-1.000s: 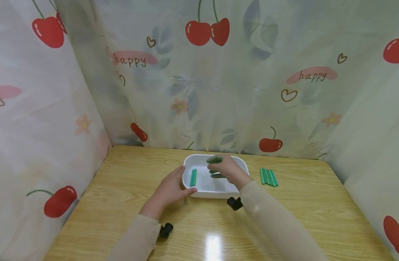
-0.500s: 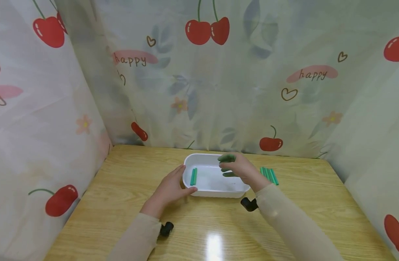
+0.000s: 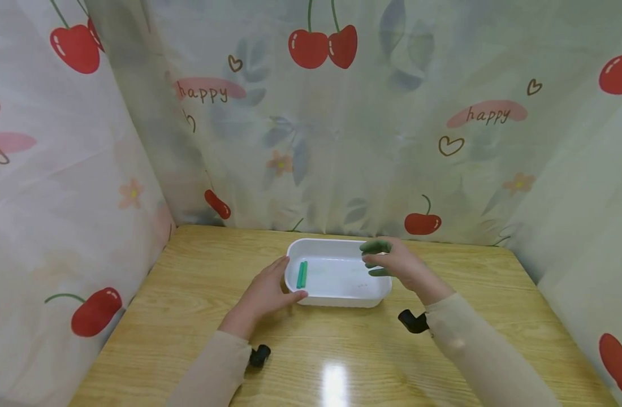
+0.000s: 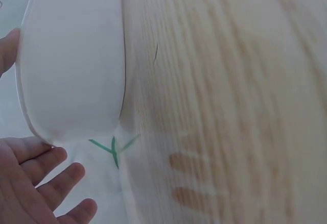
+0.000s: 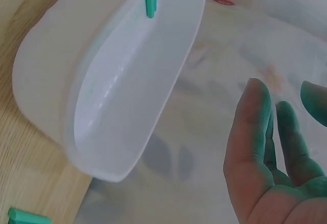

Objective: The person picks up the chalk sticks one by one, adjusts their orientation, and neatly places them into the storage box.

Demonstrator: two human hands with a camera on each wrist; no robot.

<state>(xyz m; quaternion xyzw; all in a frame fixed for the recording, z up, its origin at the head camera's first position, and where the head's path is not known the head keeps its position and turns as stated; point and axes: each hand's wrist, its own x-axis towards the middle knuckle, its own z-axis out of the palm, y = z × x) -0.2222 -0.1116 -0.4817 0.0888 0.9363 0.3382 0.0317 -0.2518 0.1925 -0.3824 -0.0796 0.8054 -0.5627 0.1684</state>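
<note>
Resting on the wooden table (image 3: 199, 282), the left hand (image 3: 262, 295) has its fingers laid flat against the left end of the white tub (image 3: 336, 298), holding nothing. Two green sticks (image 3: 302, 274) lie side by side inside the tub, near its left wall. The right hand (image 3: 397, 265) hangs over the tub's right rim with loose, green-stained fingers (image 5: 265, 137), also holding nothing.

A light wooden table (image 3: 189, 316) sits enclosed by a pale curtain (image 3: 341, 141) printed with red cherries, hearts and "happy", hanging behind and to both sides. A glare spot, probably an overhead lamp, shines on the table's near edge.
</note>
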